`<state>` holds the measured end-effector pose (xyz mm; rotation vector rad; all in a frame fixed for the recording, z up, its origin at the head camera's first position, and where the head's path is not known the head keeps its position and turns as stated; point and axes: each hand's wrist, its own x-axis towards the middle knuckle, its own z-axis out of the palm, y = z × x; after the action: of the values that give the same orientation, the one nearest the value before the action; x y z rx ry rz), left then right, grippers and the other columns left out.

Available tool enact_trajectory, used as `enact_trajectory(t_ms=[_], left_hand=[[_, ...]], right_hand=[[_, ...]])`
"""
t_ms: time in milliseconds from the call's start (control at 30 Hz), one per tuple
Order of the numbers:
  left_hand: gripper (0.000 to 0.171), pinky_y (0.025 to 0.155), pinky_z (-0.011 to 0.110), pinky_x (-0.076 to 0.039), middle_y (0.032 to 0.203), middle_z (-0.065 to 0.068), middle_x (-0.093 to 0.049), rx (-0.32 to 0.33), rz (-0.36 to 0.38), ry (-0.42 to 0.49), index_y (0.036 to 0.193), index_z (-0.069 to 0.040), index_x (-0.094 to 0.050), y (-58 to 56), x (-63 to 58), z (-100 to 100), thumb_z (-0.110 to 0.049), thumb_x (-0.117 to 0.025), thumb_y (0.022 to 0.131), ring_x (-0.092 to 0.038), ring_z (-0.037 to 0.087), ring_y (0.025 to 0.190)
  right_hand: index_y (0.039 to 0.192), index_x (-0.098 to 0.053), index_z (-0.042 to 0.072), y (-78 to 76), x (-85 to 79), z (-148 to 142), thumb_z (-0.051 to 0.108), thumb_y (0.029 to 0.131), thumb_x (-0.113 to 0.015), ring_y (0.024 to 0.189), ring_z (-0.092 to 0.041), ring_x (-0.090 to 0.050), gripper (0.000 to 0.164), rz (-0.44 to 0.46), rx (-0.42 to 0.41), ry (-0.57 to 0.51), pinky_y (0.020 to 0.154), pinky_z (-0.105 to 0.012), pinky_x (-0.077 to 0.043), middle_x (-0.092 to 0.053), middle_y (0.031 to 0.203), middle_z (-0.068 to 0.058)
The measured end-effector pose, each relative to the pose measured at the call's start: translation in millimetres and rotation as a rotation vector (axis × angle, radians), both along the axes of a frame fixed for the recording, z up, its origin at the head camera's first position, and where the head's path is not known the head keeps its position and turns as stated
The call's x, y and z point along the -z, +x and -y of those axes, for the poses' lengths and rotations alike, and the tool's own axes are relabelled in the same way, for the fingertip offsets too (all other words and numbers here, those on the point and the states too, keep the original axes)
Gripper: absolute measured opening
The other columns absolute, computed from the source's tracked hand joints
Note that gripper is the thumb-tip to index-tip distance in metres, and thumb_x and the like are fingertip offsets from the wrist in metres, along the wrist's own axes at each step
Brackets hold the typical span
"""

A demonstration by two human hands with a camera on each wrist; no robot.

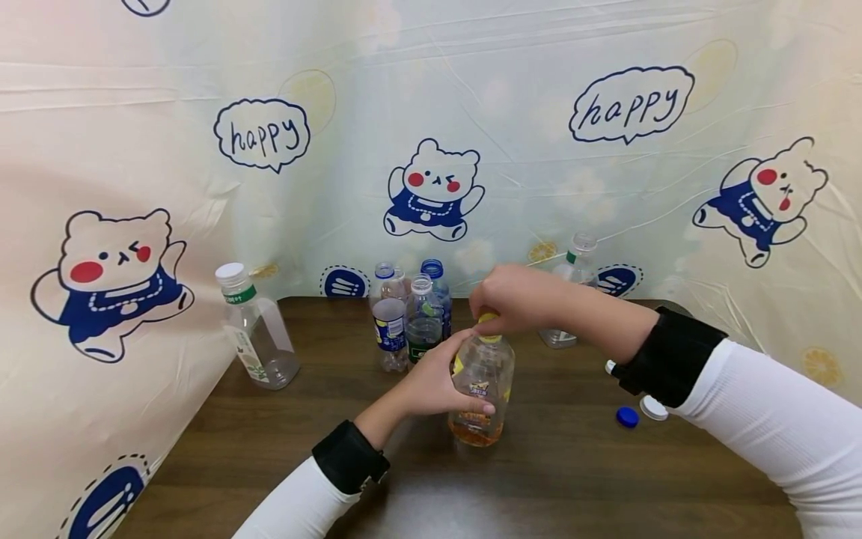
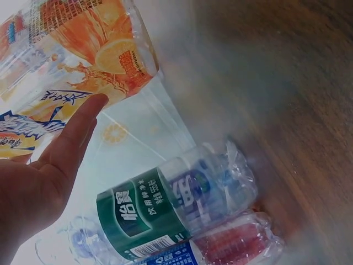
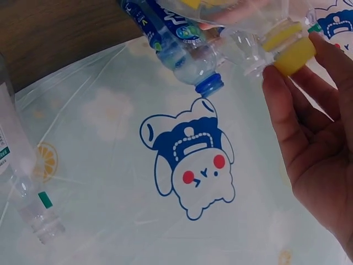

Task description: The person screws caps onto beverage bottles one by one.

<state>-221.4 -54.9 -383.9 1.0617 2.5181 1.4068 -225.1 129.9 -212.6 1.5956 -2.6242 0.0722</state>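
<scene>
In the head view a clear bottle (image 1: 497, 374) with a little orange liquid at its base stands on the table. My left hand (image 1: 431, 385) grips its body from the left, thumb across the front. The orange-fruit label (image 2: 105, 49) shows in the left wrist view beside the extended fingers. My right hand (image 1: 521, 299) pinches the yellow cap (image 3: 296, 56) between thumb and fingers at the bottle's mouth. A yellow ring (image 3: 281, 36) shows on the neck just below the cap.
Several uncapped bottles (image 1: 390, 329) stand together behind my left hand. A white-capped square bottle (image 1: 276, 352) is at the left; an uncapped bottle (image 1: 582, 247) is partly behind my right arm. A blue cap (image 1: 628, 417) and a white cap (image 1: 654, 408) lie at the right.
</scene>
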Motion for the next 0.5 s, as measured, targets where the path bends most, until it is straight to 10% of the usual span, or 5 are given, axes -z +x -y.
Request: enact_trajectory(t_ms=[500], left_hand=[[0.099,0.092,0.034,-0.050,0.134,-0.009,-0.051,0.021,0.032,0.029,0.149,-0.034,-0.028,-1.0,1.4,0.0,-0.037,-0.088,0.070,-0.054,0.010,0.114]], right_hand=[[0.101,-0.074,0.008,4.8,-3.3,-9.2,0.007,0.082,-0.076,0.072,-0.011,-0.053,0.020,0.082,-0.005,-0.004,0.067,-0.026,-0.051,-0.065,0.090,-0.003]])
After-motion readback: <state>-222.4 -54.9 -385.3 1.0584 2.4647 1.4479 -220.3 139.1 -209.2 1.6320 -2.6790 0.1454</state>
